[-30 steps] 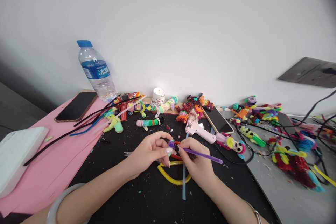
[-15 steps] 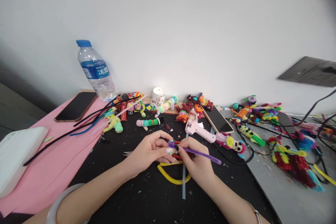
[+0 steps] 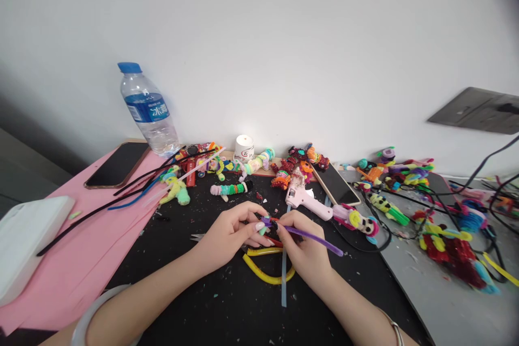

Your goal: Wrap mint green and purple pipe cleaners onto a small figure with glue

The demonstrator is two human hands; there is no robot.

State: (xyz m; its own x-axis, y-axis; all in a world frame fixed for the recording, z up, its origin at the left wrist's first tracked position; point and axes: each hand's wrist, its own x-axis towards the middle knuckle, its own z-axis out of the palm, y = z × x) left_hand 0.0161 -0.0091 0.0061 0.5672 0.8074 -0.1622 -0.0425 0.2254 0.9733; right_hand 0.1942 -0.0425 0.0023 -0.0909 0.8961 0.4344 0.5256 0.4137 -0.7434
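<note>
Between the fingers of my left hand [image 3: 239, 230] is a small purple and mint-green pipe-cleaner piece [image 3: 265, 223], largely covered by fingertips. My right hand [image 3: 303, 240] pinches a purple pipe cleaner [image 3: 316, 238] close to that piece, its long free end pointing right. Both hands nearly meet above the black mat. Under them lie scissors with yellow handles [image 3: 265, 277]; the blade tips [image 3: 197, 237] show left of my left hand. A translucent glue stick [image 3: 284, 281] crosses the handles.
A pink glue gun [image 3: 310, 205] lies beyond my right hand, near a phone [image 3: 338, 184]. Several fuzzy figures [image 3: 229, 188] line the back, with more at right [image 3: 454, 251]. A water bottle [image 3: 150, 113], another phone [image 3: 117, 165] and a white box [image 3: 34, 243] stand left.
The fingertips have shifted slightly around the small piece, and it has turned a little. The purple pipe cleaner's free end has dipped slightly to the right.
</note>
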